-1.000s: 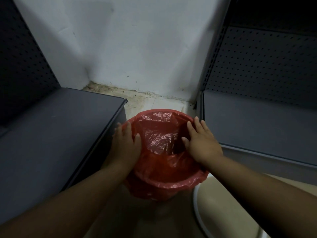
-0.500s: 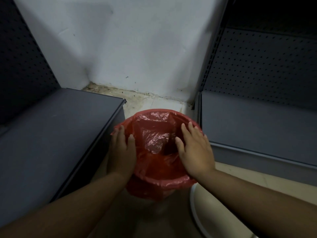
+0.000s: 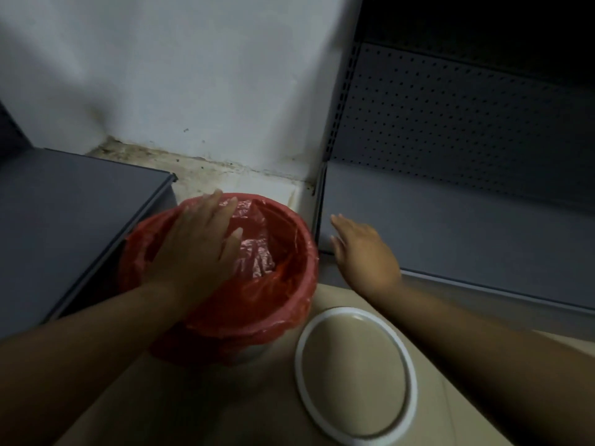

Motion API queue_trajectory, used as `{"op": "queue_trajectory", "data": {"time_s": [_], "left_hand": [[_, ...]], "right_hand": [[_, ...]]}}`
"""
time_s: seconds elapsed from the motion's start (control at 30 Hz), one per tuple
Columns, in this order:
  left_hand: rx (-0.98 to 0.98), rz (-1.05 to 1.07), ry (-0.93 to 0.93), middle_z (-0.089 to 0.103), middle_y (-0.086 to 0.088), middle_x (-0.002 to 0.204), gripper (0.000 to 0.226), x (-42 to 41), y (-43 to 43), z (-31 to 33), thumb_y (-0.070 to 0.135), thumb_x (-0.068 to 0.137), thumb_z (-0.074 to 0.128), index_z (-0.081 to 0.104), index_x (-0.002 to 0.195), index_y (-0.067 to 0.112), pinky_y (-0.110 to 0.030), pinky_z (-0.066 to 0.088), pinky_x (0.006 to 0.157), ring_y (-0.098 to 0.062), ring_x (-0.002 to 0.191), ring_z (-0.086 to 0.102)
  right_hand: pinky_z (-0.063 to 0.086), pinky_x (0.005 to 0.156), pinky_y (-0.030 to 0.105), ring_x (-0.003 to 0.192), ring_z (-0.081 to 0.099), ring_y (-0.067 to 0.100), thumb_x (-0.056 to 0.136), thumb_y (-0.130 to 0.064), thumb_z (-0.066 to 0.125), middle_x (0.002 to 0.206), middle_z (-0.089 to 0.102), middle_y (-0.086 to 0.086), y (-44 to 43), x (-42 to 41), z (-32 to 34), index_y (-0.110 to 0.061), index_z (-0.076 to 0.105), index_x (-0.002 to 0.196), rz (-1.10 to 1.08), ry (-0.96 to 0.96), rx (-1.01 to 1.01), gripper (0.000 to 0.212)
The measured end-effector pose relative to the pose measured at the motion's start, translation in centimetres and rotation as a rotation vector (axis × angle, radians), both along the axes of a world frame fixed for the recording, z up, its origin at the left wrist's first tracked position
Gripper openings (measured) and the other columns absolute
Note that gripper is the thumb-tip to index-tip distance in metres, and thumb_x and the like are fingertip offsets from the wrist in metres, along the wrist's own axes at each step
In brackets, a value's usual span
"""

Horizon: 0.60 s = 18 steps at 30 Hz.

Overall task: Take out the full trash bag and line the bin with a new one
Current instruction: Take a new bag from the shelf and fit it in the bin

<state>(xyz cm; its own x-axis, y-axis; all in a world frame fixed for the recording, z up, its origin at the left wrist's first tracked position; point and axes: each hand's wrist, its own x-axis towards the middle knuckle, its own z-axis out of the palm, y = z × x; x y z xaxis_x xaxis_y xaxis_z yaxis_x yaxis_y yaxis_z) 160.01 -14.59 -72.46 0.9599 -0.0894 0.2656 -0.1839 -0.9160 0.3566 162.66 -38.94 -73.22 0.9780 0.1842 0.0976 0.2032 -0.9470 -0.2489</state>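
Note:
A red plastic bag [image 3: 283, 284] lines a small round bin on the floor, its edge folded over the rim and hanging down the outside; only a sliver of the pale bin wall [image 3: 254, 354] shows below the bag. My left hand [image 3: 199, 249] lies flat across the left side of the bin's mouth, fingers straight, pressing the bag at the rim. My right hand [image 3: 363, 252] hovers to the right of the bin, fingers straight, holding nothing, just off the rim.
A white plastic ring [image 3: 354, 378] lies on the floor right of the bin. Grey metal shelf bases flank the bin, one at the left [image 3: 74, 220] and one at the right [image 3: 450, 226], with perforated back panels. A white wall [image 3: 193, 75] closes the corner behind.
My right hand has lifted off the bag's right rim and moved right. My left hand has slid from the outer left side onto the bin's mouth. The view has tilted down, showing the whole ring.

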Motion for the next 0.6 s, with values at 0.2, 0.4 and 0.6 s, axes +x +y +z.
{"op": "queue_trajectory", "data": {"time_s": [0.2, 0.4, 0.6], "left_hand": [[-0.016, 0.027, 0.028, 0.026, -0.012, 0.152, 0.069, 0.1, -1.4, -0.4, 0.052, 0.085, 0.018, 0.029, 0.143, 0.017, -0.044, 0.015, 0.114, -0.028, 0.141, 0.018], [0.042, 0.053, 0.032, 0.03, -0.014, 0.15, 0.069, 0.2, -0.1, -1.6, 0.053, 0.085, 0.018, 0.03, 0.142, 0.016, -0.051, 0.023, 0.112, -0.031, 0.138, 0.026], [0.093, 0.113, 0.05, 0.031, -0.017, 0.149, 0.07, -0.4, 0.6, -2.0, 0.051, 0.084, 0.02, 0.033, 0.141, 0.011, -0.047, 0.018, 0.112, -0.031, 0.138, 0.027]], "right_hand": [[0.028, 0.112, 0.035, 0.143, 0.025, 0.022, 0.1, -0.022, 0.032, 0.158, 0.024, -0.002, -5.2, -2.1, -8.4, -0.028, 0.022, 0.149, 0.013, 0.186, -0.146, 0.05], [0.009, 0.119, 0.035, 0.148, 0.002, 0.021, 0.099, -0.014, 0.024, 0.161, -0.003, -0.001, -6.7, -2.2, -15.1, -0.027, -0.002, 0.152, 0.034, 0.497, -0.276, 0.06], [0.011, 0.119, 0.038, 0.148, 0.003, 0.024, 0.1, -0.019, 0.024, 0.161, -0.005, 0.002, -6.7, -0.5, -17.6, -0.024, -0.008, 0.151, 0.001, 0.59, -0.278, 0.06]]}}
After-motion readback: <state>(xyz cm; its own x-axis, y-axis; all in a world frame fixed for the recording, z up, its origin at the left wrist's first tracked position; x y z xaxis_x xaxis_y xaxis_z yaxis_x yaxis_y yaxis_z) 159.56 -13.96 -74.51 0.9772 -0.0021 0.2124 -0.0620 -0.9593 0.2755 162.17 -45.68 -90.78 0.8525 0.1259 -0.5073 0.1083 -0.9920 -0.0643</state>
